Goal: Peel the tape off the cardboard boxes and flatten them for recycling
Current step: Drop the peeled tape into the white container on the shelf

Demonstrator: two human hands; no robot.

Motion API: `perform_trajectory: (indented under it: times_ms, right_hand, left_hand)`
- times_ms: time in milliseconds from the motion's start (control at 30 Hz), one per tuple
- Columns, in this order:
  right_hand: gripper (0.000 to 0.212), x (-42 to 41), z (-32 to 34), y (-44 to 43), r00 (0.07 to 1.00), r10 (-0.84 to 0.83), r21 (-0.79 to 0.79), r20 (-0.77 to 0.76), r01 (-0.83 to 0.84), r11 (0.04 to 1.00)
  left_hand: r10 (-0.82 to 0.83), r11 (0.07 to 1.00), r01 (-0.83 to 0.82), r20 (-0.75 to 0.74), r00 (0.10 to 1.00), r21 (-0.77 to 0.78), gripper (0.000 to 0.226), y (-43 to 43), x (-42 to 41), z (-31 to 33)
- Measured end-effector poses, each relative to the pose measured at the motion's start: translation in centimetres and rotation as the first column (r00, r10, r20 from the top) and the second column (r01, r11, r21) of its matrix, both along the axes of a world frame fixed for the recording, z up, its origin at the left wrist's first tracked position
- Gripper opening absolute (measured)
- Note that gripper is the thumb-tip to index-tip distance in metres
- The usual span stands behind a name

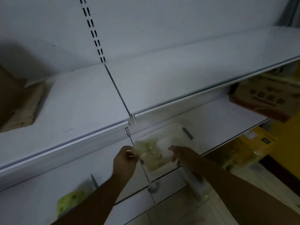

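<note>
A crumpled wad of clear, yellowish tape (pixel 151 150) lies over a white perforated basket (pixel 164 132) on a lower shelf. My left hand (pixel 125 161) pinches the wad's left edge between thumb and fingers. My right hand (pixel 180 155) is at the wad's right side, its fingers curled round the whitish part; the view is blurred here. An open brown cardboard box (pixel 16 103) stands on the upper shelf at far left. A printed orange cardboard box (pixel 263 103) sits on a shelf at the right.
White metal shelving (pixel 90 103) fills the view, with a slotted upright (pixel 95 34) in the back panel. Grey shelf dividers (pixel 188 133) stick up on the lower shelves. A green dotted package (pixel 69 202) lies lower left. Yellow boxes (pixel 259 143) stand lower right.
</note>
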State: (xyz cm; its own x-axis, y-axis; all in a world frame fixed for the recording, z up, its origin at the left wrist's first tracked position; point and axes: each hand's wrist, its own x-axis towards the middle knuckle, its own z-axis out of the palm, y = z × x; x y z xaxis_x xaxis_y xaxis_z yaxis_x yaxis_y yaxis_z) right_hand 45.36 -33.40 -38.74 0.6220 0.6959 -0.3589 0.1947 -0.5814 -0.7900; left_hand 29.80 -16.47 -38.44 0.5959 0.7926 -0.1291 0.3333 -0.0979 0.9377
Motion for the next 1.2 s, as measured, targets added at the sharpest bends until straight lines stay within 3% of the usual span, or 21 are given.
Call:
perform_trajectory:
  times_ms: [100, 167, 267, 367, 467, 667, 967, 1100, 1200]
  right_hand:
    - [0.048, 2.8, -0.4, -0.4, 0.996, 0.053, -0.090, 0.071, -0.047, 0.995]
    - [0.039, 4.1, -0.8, -0.4, 0.993, 0.090, -0.130, 0.071, -0.081, 0.988]
    - [0.030, 4.8, -1.2, 0.0, 0.986, 0.141, -0.171, 0.088, -0.125, 0.977]
    - [0.027, 4.6, -1.8, 0.2, 0.965, 0.230, -0.185, 0.123, -0.206, 0.961]
    - [0.024, 4.5, -2.5, -0.1, 0.938, 0.283, -0.178, 0.199, -0.249, 0.952]
    - [0.019, 4.6, -2.8, 0.1, 0.932, 0.260, -0.184, 0.254, -0.217, 0.959]
    - [0.025, 4.0, -2.6, 0.8, 0.887, 0.323, -0.245, 0.330, -0.250, 0.937]
    - [0.024, 3.3, -2.8, 1.0, 0.880, 0.323, -0.207, 0.349, -0.263, 0.942]
    - [0.018, 2.9, -3.1, 1.0, 0.873, 0.335, -0.189, 0.355, -0.284, 0.940]
  left_hand:
    - [-0.021, 0.990, 0.024, -0.018, 1.000, 0.136, 0.027, 2.2, 2.2, -1.2]
    - [-0.095, 0.954, 0.153, -0.222, 0.970, 0.260, 0.035, 2.3, 4.3, -1.8]
    - [-0.054, 0.771, 0.406, -0.585, 0.809, 0.490, 0.033, 1.9, 6.3, -3.3]
    - [0.008, 0.589, 0.613, -0.763, 0.647, 0.526, 0.025, 1.7, 7.1, -5.3]
    - [0.030, 0.538, 0.641, -0.772, 0.635, 0.548, 0.031, 2.3, 7.3, -6.4]
    - [-0.069, 0.468, 0.766, -0.846, 0.529, 0.441, 0.047, 3.5, 7.1, -6.3]
    - [-0.114, 0.568, 0.724, -0.833, 0.541, 0.392, 0.057, 2.8, 7.3, -6.3]
    - [-0.085, 0.471, 0.748, -0.820, 0.566, 0.468, 0.059, 2.5, 7.7, -6.1]
    - [-0.170, 0.369, 0.787, -0.797, 0.580, 0.494, 0.051, 2.4, 8.0, -6.3]
